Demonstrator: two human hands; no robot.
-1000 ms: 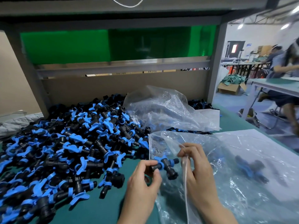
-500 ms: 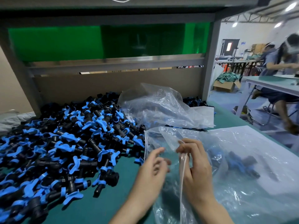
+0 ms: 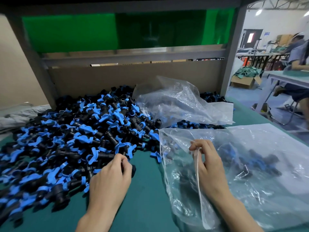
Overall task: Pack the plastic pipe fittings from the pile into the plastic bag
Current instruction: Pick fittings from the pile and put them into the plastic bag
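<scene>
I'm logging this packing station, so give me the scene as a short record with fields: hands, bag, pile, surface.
left hand: at the near edge of the pile, fingers closed around a black fitting
right hand: pinching the bag's open rim, holding the mouth up
plastic bag: clear, lying on the right, a few fittings inside
pile of fittings: black with blue parts, large, on the left
spare bag: crumpled, lying behind, partly on the pile
table: green

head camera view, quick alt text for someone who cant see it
A person's left hand reaches into a pile of black-and-blue plastic pipe fittings on a green table, while the right hand pinches open the mouth of a clear plastic bag already holding a few fittings.
</scene>
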